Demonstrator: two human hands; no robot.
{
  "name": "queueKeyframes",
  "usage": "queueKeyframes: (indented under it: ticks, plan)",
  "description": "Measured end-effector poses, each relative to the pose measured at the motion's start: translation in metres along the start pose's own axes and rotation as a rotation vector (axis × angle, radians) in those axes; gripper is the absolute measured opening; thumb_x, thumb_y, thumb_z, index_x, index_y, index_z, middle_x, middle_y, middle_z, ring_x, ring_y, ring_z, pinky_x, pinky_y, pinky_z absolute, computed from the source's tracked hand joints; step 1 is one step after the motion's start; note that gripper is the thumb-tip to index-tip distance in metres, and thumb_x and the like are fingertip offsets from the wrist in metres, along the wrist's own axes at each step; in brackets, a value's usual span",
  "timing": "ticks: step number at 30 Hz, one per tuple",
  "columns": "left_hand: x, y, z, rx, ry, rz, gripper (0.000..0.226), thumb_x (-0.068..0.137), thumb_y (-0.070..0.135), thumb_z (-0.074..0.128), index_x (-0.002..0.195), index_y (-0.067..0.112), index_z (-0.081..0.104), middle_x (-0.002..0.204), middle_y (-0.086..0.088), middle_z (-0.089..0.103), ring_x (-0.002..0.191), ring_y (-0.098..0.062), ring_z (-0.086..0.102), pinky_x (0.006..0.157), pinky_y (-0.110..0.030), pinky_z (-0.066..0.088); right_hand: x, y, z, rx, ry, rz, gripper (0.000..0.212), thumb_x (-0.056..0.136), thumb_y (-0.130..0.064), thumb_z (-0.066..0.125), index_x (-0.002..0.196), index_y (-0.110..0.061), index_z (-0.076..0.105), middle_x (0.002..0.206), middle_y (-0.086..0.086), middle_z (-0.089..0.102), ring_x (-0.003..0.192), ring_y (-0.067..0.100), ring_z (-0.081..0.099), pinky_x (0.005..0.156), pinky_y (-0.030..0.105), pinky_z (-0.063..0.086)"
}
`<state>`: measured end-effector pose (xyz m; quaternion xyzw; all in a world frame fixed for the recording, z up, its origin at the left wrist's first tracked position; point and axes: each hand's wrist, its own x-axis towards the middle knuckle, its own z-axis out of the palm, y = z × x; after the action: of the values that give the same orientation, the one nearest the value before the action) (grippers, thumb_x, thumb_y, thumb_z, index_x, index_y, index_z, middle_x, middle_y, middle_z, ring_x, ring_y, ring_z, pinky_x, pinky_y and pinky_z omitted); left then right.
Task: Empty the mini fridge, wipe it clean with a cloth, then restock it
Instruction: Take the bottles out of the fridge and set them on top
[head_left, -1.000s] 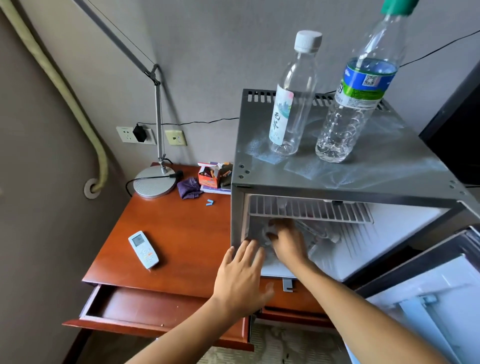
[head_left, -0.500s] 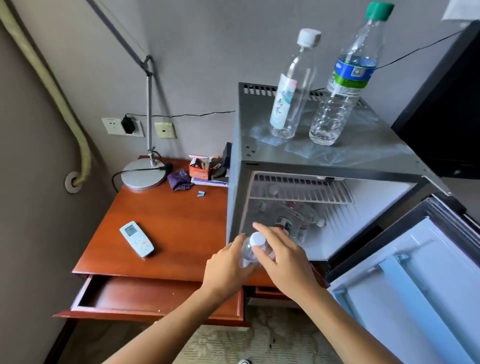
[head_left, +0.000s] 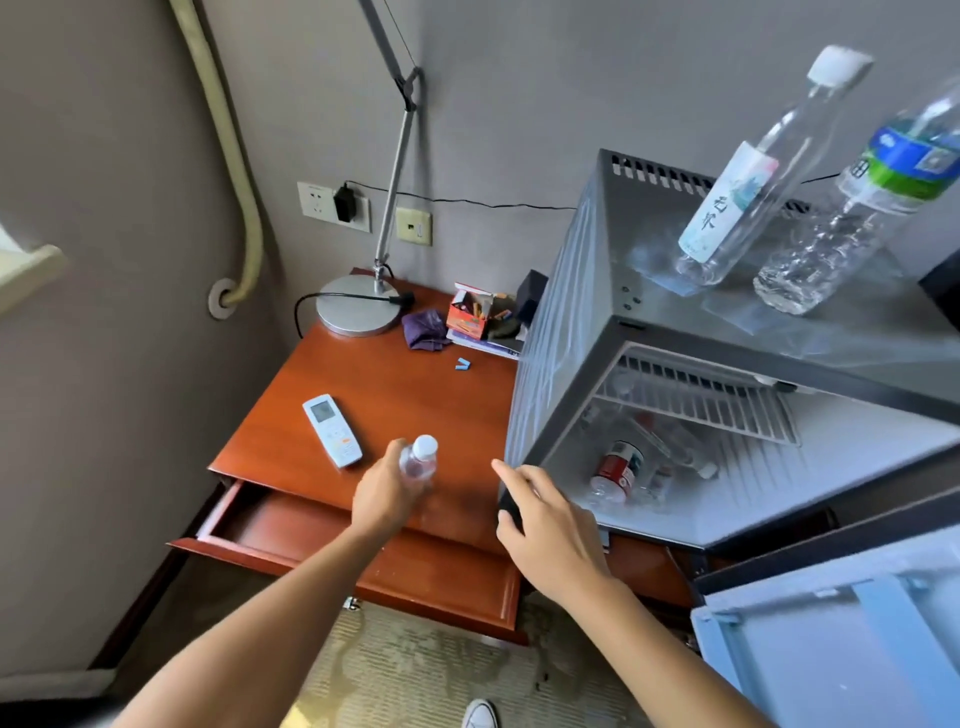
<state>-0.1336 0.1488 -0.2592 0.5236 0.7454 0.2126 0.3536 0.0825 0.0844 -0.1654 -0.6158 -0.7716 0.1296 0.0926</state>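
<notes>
While the fridge (head_left: 571, 322) stands open on the tabletop (head_left: 395, 395), more bottles lying inside, right hand (head_left: 545, 525) with relaxed fingers by its front corner, left hand (head_left: 387, 491) gripping a small bottle (head_left: 418, 461) above the tabletop beside the remote (head_left: 332, 430).

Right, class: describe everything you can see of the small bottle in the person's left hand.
The small bottle is clear plastic with a white screw cap, which is on. It stands roughly upright, cap towards the camera, over the wooden desk near its front edge, just right of the white remote. The left hand grips its body from the left, so the lower part is hidden; whether it rests on the desk cannot be told. No label shows. The right hand is apart from it.
</notes>
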Motion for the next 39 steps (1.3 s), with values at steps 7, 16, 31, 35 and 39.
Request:
queueKeyframes:
  ticks: [7,16,31,35,39]
  plan:
    - [0.029,0.004,0.016,-0.115,-0.023,-0.002,0.055,0.087,0.04,0.073,0.134,0.028,0.048,0.112,-0.004,0.07,0.092,-0.026,0.065,0.078,-0.036,0.053,-0.018,0.032,-0.015,-0.085,-0.022,0.1,0.054,0.102,-0.039,0.045,0.154,-0.042,0.032,0.143,-0.019,0.043,0.11,0.007,0.059,0.076,0.027,0.052]
    - [0.043,0.015,0.017,-0.015,-0.037,-0.032,0.064,0.078,0.043,0.078,0.127,0.028,0.041,0.121,-0.003,0.065,0.107,-0.033,0.063,0.081,-0.041,0.048,-0.011,0.109,-0.031,-0.159,-0.072,0.344,0.052,0.101,-0.032,0.051,0.15,-0.043,0.038,0.144,-0.019,0.051,0.081,-0.002,0.055,0.059,0.012,0.037]
    - [-0.062,0.029,-0.012,0.415,0.187,0.18,0.099,0.084,0.062,0.068,0.16,0.024,0.019,0.164,0.005,0.031,0.15,-0.016,0.032,0.11,-0.037,0.045,0.165,0.198,0.0,0.22,0.129,0.475,0.041,0.103,-0.038,0.053,0.132,-0.009,0.058,0.133,0.017,0.06,0.125,0.038,0.055,0.104,0.045,0.043]
    - [-0.081,0.028,-0.009,0.55,0.214,0.241,0.105,0.079,0.076,0.057,0.162,0.026,0.016,0.164,0.001,0.033,0.152,-0.023,0.029,0.115,-0.051,0.039,0.153,0.196,0.015,0.225,0.025,0.548,0.039,0.104,-0.037,0.053,0.131,-0.009,0.056,0.131,0.014,0.057,0.12,0.035,0.056,0.101,0.044,0.045]
    - [-0.09,0.042,-0.005,0.59,0.269,0.308,0.102,0.077,0.074,0.059,0.159,0.024,0.026,0.159,-0.001,0.04,0.149,-0.027,0.035,0.115,-0.057,0.038,0.109,0.173,0.007,0.141,0.403,0.274,0.034,0.09,-0.031,0.07,0.109,-0.003,0.072,0.1,0.027,0.069,0.089,0.044,0.068,0.074,0.041,0.052]
